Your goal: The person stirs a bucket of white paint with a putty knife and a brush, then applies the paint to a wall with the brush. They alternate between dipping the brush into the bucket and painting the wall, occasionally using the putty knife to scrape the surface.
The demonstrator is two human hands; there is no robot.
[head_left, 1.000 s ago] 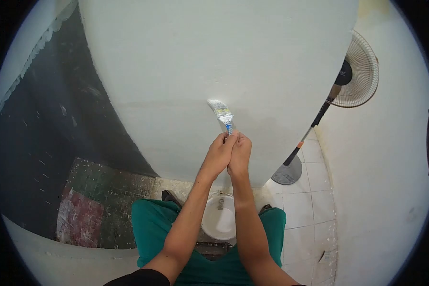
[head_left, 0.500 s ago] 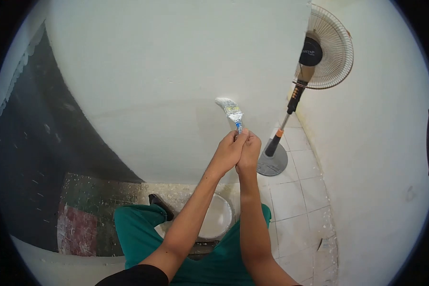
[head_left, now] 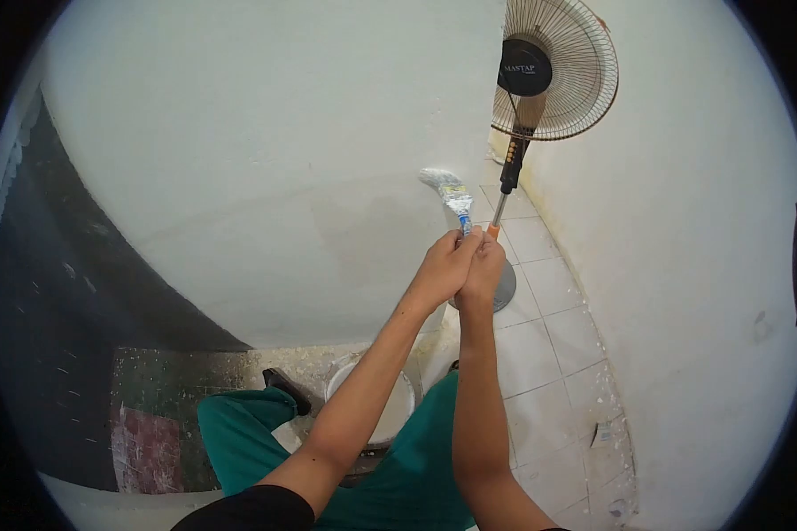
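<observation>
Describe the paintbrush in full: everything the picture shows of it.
The paintbrush is small, with a blue handle, a metal-looking ferrule smeared with white, and pale bristles loaded with white paint. It points up and to the left, its bristles bent against the pale wall near the wall's right edge. The left hand and the right hand are clasped together around the lower handle, hiding its end. A standing fan stands behind it.

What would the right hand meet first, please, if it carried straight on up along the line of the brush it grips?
Probably the wall: the right hand drives the paintbrush bristles against it near its edge, though depth is uncertain.
</observation>
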